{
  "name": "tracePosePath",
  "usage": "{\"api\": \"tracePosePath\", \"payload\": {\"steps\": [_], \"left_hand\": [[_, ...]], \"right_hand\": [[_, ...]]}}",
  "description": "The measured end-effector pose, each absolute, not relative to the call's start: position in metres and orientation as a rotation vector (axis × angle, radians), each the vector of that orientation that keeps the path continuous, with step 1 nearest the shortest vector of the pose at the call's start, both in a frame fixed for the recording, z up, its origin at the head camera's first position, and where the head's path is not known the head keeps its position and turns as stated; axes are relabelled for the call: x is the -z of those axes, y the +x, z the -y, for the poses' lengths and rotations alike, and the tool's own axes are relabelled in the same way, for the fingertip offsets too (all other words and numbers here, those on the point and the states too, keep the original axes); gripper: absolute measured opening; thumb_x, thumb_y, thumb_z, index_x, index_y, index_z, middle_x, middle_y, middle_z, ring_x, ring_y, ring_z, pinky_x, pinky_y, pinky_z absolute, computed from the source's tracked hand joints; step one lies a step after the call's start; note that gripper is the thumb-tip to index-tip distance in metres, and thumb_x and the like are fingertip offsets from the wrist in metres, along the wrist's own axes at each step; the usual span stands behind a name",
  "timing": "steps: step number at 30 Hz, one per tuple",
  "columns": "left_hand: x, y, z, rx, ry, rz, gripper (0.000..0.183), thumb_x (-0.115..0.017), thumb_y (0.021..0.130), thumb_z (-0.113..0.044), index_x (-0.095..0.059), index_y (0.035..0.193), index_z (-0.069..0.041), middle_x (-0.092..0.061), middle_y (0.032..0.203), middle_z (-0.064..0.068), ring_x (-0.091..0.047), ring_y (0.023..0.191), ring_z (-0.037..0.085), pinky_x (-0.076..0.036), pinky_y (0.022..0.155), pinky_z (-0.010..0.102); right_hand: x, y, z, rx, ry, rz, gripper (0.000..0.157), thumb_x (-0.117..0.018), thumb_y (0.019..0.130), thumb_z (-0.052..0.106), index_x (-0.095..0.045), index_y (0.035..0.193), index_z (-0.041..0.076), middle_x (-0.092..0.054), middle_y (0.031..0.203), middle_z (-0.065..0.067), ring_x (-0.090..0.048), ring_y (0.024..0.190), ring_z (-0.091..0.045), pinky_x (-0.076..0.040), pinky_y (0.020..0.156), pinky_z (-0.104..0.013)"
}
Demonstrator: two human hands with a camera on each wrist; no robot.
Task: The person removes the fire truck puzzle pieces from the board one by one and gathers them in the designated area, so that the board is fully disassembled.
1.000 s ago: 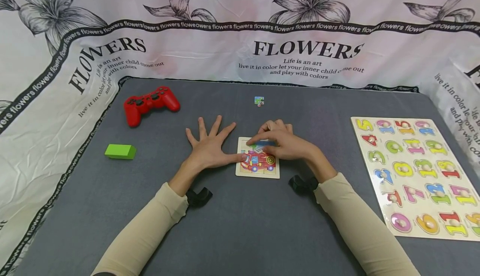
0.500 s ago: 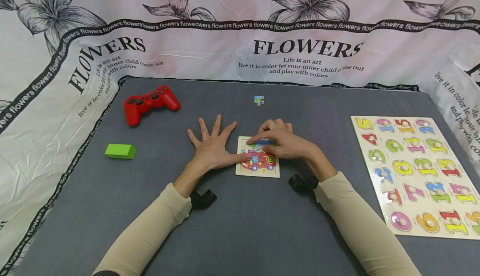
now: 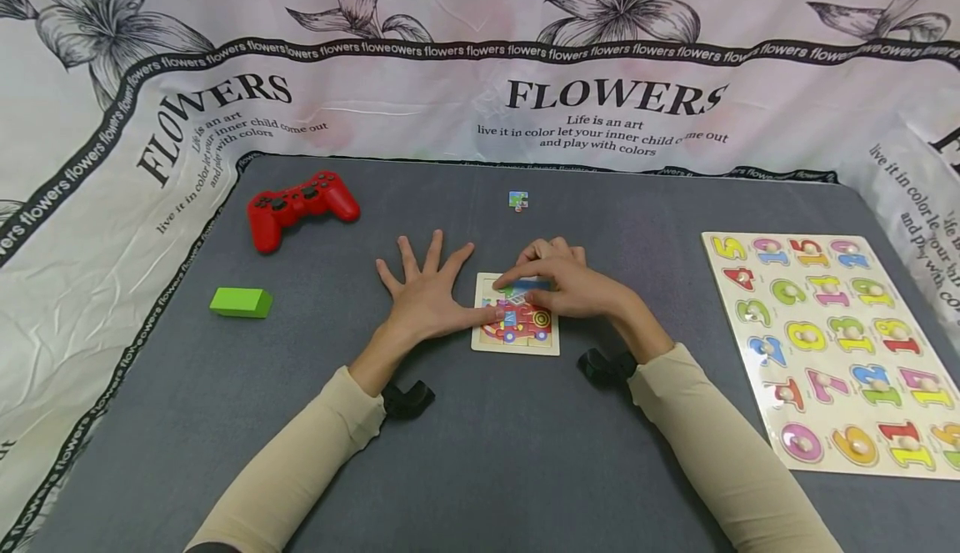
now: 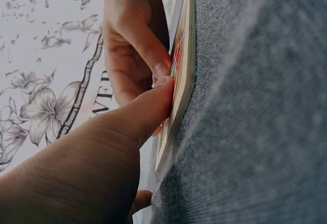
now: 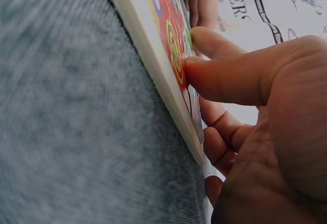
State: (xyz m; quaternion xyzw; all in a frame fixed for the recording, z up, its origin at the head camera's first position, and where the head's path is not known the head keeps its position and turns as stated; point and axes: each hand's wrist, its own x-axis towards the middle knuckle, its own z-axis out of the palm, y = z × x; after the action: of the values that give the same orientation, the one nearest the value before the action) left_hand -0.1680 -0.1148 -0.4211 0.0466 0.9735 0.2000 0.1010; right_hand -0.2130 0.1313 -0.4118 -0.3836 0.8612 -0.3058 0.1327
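Observation:
A small square jigsaw puzzle [image 3: 525,348] with a red vehicle picture and a pale wooden border lies flat at mid-table. My left hand [image 3: 423,307] rests to its left with fingers spread, its thumb touching the picture's left side. From the right, my right hand [image 3: 573,286] lays thumb and forefinger on the upper part, covering some of it; the other fingers are curled. The right wrist view shows that thumb [image 5: 225,78] against the puzzle face [image 5: 168,25] beside a yellow spiral. In the left wrist view, the left thumb [image 4: 153,99] meets the puzzle's face [image 4: 180,50].
A loose jigsaw piece [image 3: 518,200] lies beyond the puzzle. At the back left is a red game controller [image 3: 303,209], with a green block [image 3: 241,303] nearer. A number peg board [image 3: 832,353] covers the right side. Flower-printed cloth [image 3: 420,103] borders the grey table [image 3: 480,453].
My left hand has shifted slightly to the right, its thumb reaching further onto the puzzle, and then stayed there. The right hand has kept its place.

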Motion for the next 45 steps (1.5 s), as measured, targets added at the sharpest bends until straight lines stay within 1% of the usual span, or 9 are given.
{"api": "tracePosePath", "payload": {"steps": [11, 20, 30, 40, 45], "left_hand": [[0.4221, -0.1669, 0.1152, -0.604, 0.155, -2.875, 0.109, -0.068, 0.072, -0.081, -0.028, 0.162, -0.034, 0.003, 0.174, 0.009, 0.023, 0.152, 0.051, 0.017, 0.109, 0.08], [0.421, -0.1675, 0.109, -0.625, 0.139, -2.875, 0.113, -0.066, 0.071, -0.084, -0.026, 0.163, -0.032, 0.005, 0.173, 0.015, 0.025, 0.151, 0.053, 0.018, 0.109, 0.08], [0.4216, -0.1655, 0.1085, -0.638, 0.135, -2.87, 0.112, -0.069, 0.072, -0.082, -0.025, 0.163, -0.034, 0.006, 0.173, 0.014, 0.024, 0.152, 0.051, 0.017, 0.111, 0.079], [0.4218, -0.1646, 0.1087, -0.636, 0.143, -2.88, 0.113, -0.069, 0.071, -0.082, -0.026, 0.163, -0.033, 0.005, 0.173, 0.015, 0.023, 0.152, 0.052, 0.016, 0.111, 0.08], [0.4215, -0.1645, 0.1092, -0.63, 0.144, -2.88, 0.113, -0.07, 0.071, -0.082, -0.025, 0.163, -0.033, 0.005, 0.173, 0.015, 0.023, 0.152, 0.051, 0.015, 0.111, 0.08]], "right_hand": [[0.4127, -0.2123, -0.1315, 0.887, -1.108, -2.502, 0.042, -0.067, 0.091, 0.005, -0.074, 0.125, 0.028, -0.056, 0.114, -0.002, -0.035, 0.098, -0.022, -0.017, 0.084, -0.045], [0.4109, -0.2135, -0.1314, 0.875, -1.134, -2.501, 0.042, -0.066, 0.092, 0.004, -0.074, 0.126, 0.028, -0.056, 0.114, -0.003, -0.034, 0.097, -0.022, -0.017, 0.084, -0.046], [0.4136, -0.2138, -0.1322, 0.905, -1.131, -2.494, 0.042, -0.066, 0.091, 0.004, -0.075, 0.124, 0.028, -0.057, 0.114, -0.003, -0.034, 0.097, -0.023, -0.016, 0.083, -0.045], [0.4132, -0.2127, -0.1318, 0.941, -1.103, -2.473, 0.04, -0.067, 0.091, 0.004, -0.075, 0.124, 0.026, -0.056, 0.116, -0.005, -0.035, 0.098, -0.024, -0.016, 0.084, -0.046], [0.4124, -0.213, -0.1318, 0.941, -1.086, -2.467, 0.041, -0.066, 0.092, 0.004, -0.074, 0.125, 0.026, -0.056, 0.116, -0.004, -0.034, 0.098, -0.023, -0.016, 0.085, -0.045]]}}
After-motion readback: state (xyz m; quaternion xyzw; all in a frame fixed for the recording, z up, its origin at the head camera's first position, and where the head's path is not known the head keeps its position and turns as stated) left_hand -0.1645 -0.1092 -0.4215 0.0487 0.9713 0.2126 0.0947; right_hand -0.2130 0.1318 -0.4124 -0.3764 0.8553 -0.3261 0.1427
